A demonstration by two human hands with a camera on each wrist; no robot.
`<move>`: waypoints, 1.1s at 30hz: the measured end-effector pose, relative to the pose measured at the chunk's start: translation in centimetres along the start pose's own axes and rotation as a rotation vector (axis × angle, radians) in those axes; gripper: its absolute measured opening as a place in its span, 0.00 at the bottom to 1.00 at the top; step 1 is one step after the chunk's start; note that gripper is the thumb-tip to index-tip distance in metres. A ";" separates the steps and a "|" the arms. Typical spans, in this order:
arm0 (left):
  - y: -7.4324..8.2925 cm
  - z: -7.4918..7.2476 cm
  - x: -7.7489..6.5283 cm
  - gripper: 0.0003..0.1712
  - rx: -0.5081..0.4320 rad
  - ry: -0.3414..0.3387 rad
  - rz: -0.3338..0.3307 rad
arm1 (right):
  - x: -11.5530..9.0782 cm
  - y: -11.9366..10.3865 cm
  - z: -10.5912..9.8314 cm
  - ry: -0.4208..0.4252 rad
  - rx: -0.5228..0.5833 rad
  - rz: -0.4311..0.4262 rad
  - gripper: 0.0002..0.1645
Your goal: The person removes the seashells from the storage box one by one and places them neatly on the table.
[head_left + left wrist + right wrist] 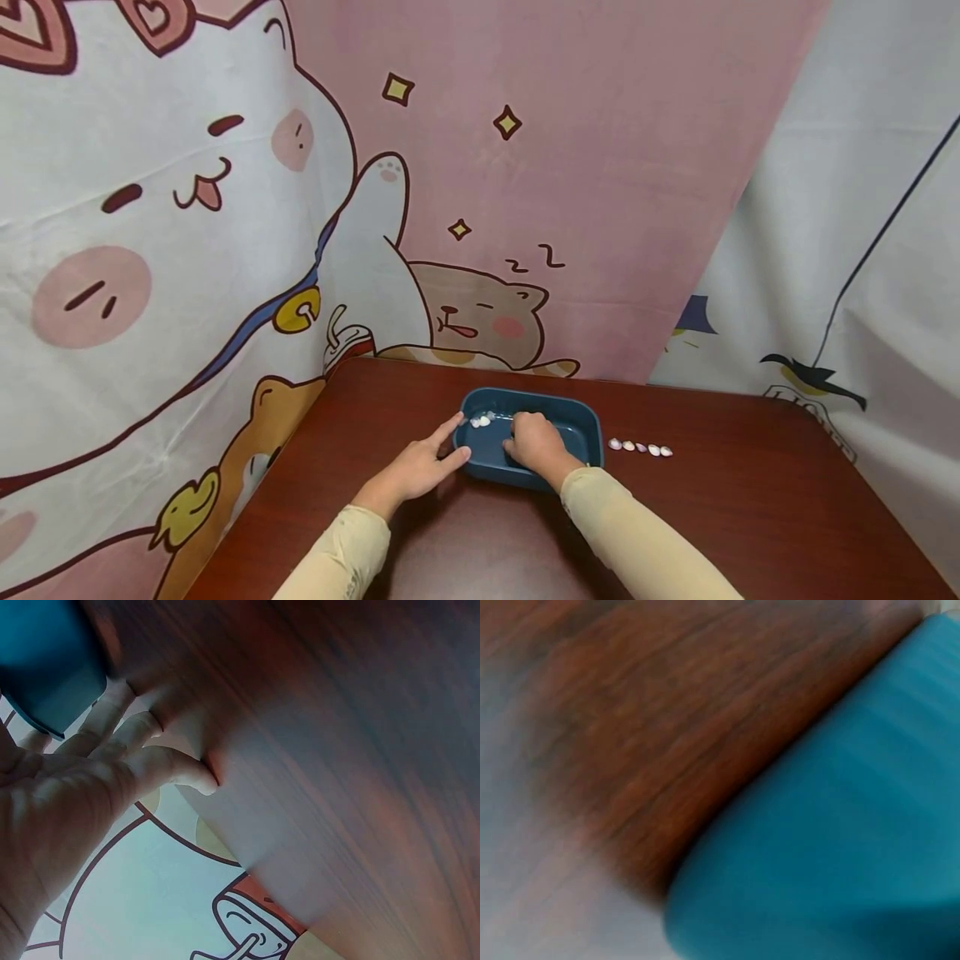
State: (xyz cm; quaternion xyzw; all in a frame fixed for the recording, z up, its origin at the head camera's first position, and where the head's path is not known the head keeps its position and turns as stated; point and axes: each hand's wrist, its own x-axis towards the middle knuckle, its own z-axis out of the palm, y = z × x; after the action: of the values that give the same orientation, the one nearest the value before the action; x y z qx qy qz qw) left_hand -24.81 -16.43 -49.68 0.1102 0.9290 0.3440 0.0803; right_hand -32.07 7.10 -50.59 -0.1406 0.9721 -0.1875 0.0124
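Note:
A dark blue rectangular tub (498, 476) stands on the table, with a few small white shells (481, 422) in its left end. At the tub's left side is my left hand (420, 465), thumb and forefinger spread by the rim. The left wrist view shows that hand's (67, 787) fingers extended beside the tub (49, 660). My right hand (538, 443) reaches into the middle of the tub, fingers bent down; whatever lies under them is hidden. Only the tub's outer wall (832, 847) and the table appear in the right wrist view, without the hand.
To the right of the tub, several small pale shells (641, 447) lie in a row on the reddish-brown table (720, 508). Cloth printed with cartoon animals (480, 317) hangs behind the table and along its left side; pale cloth hangs at the right.

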 end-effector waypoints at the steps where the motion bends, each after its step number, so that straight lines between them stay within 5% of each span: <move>1: 0.0 0.0 0.0 0.44 -0.001 0.000 -0.001 | 0.0 0.2 0.0 0.001 0.012 -0.016 0.14; 7: -0.1 0.0 0.1 0.45 -0.002 0.000 -0.012 | 0.1 1.7 -0.1 0.002 0.072 -0.106 0.07; 17: -0.1 0.0 0.0 0.45 -0.007 -0.005 -0.016 | 0.1 2.5 0.0 -0.026 0.172 -0.240 0.17; 33: -0.1 0.1 0.0 0.44 -0.001 -0.002 -0.026 | 0.3 2.3 -0.1 -0.029 0.163 -0.294 0.14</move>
State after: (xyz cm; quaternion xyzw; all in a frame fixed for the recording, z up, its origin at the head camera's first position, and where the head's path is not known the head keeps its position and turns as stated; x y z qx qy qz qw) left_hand -24.81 -16.46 -49.78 0.0985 0.9300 0.3435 0.0858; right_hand -33.01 9.10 -51.38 -0.2824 0.9223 -0.2637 0.0101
